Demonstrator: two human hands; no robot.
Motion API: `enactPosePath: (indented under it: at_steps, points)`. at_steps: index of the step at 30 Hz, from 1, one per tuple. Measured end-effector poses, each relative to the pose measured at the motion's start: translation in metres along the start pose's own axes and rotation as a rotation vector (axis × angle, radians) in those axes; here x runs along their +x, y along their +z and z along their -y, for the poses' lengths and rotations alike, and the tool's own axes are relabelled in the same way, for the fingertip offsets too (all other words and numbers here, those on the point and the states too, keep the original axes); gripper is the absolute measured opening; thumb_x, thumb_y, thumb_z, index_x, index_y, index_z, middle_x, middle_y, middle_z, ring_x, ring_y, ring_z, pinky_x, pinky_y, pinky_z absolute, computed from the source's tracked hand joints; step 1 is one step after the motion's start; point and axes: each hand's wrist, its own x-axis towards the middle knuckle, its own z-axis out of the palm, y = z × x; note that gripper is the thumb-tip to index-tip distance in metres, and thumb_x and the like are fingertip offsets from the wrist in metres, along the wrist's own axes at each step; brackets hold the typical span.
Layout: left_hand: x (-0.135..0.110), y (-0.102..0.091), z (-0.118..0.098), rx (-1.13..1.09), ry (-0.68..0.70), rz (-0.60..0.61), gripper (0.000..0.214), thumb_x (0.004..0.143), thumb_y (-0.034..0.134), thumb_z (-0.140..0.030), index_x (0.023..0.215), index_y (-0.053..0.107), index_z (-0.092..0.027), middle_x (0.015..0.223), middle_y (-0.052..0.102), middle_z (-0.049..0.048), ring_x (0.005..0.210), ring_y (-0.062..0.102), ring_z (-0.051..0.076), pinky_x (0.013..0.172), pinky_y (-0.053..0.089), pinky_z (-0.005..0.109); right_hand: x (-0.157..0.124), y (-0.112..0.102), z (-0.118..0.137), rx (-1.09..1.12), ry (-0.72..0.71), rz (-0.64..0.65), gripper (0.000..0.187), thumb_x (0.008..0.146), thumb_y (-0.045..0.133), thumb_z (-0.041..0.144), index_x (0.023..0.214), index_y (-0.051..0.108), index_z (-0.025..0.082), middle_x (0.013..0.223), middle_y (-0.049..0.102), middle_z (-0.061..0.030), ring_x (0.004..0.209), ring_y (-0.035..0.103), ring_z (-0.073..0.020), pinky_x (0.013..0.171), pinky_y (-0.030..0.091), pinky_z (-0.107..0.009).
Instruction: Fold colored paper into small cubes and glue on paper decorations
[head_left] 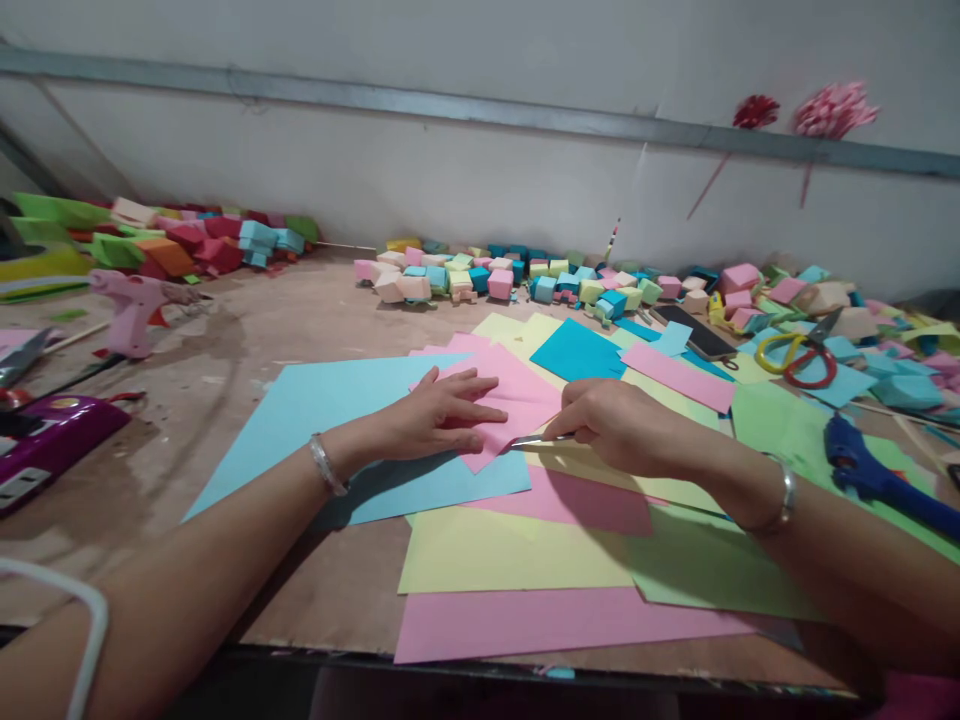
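My left hand (442, 412) lies flat, fingers stretched out, pressing a folded pink paper sheet (517, 405) down on the table. My right hand (615, 425) is closed in a pinch round a thin metal blade (541, 439) whose tip points left along the pink sheet's folded edge. Under the pink sheet lies a large light blue sheet (330, 420). Both wrists wear a silver bracelet.
Yellow, pink and green sheets (525, 560) overlap near the front edge. A row of small coloured paper cubes (525, 275) runs along the back. Scissors (799, 355) and a phone (694, 333) lie right, a blue glue gun (877, 478) far right, a pink glue gun (135, 305) left.
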Motion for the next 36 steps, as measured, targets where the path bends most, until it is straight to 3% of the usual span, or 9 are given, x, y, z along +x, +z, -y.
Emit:
enactPosePath:
  at_steps: [5, 14, 18, 22, 25, 28, 30, 33, 36]
  points:
    - [-0.001, 0.000, -0.001, 0.082, 0.022, 0.022, 0.047, 0.092, 0.040, -0.060, 0.137, 0.045, -0.046, 0.160, 0.014, -0.0009, 0.147, 0.006, 0.036, 0.110, 0.002, 0.068, 0.006, 0.013, 0.003, 0.086, -0.089, -0.043, 0.027, 0.081, 0.058, 0.010, 0.092, 0.077, 0.026, 0.073, 0.059, -0.0041, 0.068, 0.050, -0.0134, 0.057, 0.030, -0.025]
    - [0.000, 0.000, -0.004, 0.174, 0.018, 0.034, 0.046, 0.094, 0.039, -0.056, 0.139, 0.039, -0.049, 0.161, 0.010, -0.0054, 0.147, 0.007, 0.036, 0.110, 0.006, 0.068, 0.012, 0.047, 0.014, 0.193, -0.248, -0.136, 0.031, 0.078, 0.058, 0.003, 0.090, 0.076, 0.024, 0.075, 0.057, -0.0018, 0.067, 0.048, -0.0119, 0.058, 0.031, -0.023]
    - [0.000, 0.000, -0.003, 0.161, 0.021, 0.028, 0.047, 0.092, 0.041, -0.058, 0.139, 0.040, -0.049, 0.161, 0.011, -0.0050, 0.146, 0.008, 0.038, 0.110, 0.006, 0.068, 0.008, 0.045, 0.024, 0.224, -0.345, -0.100, 0.021, 0.088, 0.056, 0.017, 0.092, 0.077, 0.023, 0.077, 0.058, -0.0034, 0.066, 0.048, -0.0121, 0.059, 0.034, -0.024]
    - [-0.001, 0.000, -0.003, 0.160, 0.019, 0.018, 0.047, 0.093, 0.041, -0.056, 0.139, 0.040, -0.049, 0.161, 0.012, -0.0033, 0.147, 0.008, 0.036, 0.110, 0.006, 0.067, 0.006, 0.028, 0.023, 0.298, -0.411, -0.012, 0.025, 0.086, 0.059, 0.013, 0.103, 0.074, 0.024, 0.085, 0.062, -0.0043, 0.071, 0.053, -0.0119, 0.063, 0.040, -0.023]
    - [-0.003, 0.000, -0.004, 0.155, 0.016, -0.006, 0.051, 0.092, 0.044, -0.056, 0.141, 0.037, -0.047, 0.161, 0.012, -0.0018, 0.147, 0.006, 0.035, 0.112, 0.008, 0.065, 0.004, 0.002, 0.007, 0.303, -0.281, -0.201, 0.038, 0.083, 0.055, 0.007, 0.114, 0.069, 0.024, 0.087, 0.065, -0.0040, 0.077, 0.056, -0.0128, 0.067, 0.043, -0.023]
    - [-0.003, 0.001, -0.004, 0.166, 0.012, -0.061, 0.059, 0.090, 0.044, -0.060, 0.145, 0.030, -0.043, 0.161, 0.011, 0.0008, 0.146, 0.007, 0.037, 0.112, 0.010, 0.064, -0.002, -0.024, -0.029, 0.219, 0.024, -0.481, 0.039, 0.080, 0.054, 0.011, 0.115, 0.069, 0.020, 0.085, 0.068, -0.0041, 0.074, 0.059, -0.0141, 0.067, 0.045, -0.025]
    - [-0.001, 0.002, -0.003, 0.186, -0.041, -0.150, 0.059, 0.092, 0.038, -0.060, 0.146, 0.031, -0.038, 0.160, 0.018, 0.0043, 0.146, 0.013, 0.037, 0.112, 0.016, 0.061, -0.010, -0.035, -0.059, 0.101, 0.284, -0.551, 0.038, 0.076, 0.058, 0.016, 0.112, 0.071, 0.017, 0.082, 0.069, -0.0042, 0.071, 0.061, -0.0157, 0.064, 0.045, -0.026]
    - [0.002, 0.001, 0.001, 0.203, -0.235, -0.356, 0.061, 0.094, 0.031, -0.058, 0.145, 0.036, -0.026, 0.149, 0.041, 0.0121, 0.138, 0.032, 0.035, 0.106, 0.031, 0.052, -0.023, -0.037, -0.098, -0.135, 0.592, -0.370, 0.040, 0.074, 0.057, 0.017, 0.111, 0.072, 0.016, 0.074, 0.070, -0.0041, 0.069, 0.063, -0.0192, 0.059, 0.042, -0.027]
    - [0.003, 0.000, 0.005, 0.208, -0.367, -0.454, 0.072, 0.085, 0.046, -0.062, 0.143, 0.037, -0.021, 0.137, 0.053, 0.0148, 0.126, 0.044, 0.037, 0.097, 0.040, 0.048, -0.028, -0.028, -0.114, -0.292, 0.648, -0.121, 0.037, 0.074, 0.056, 0.014, 0.106, 0.073, 0.012, 0.082, 0.072, -0.0116, 0.077, 0.066, -0.0243, 0.062, 0.042, -0.029]
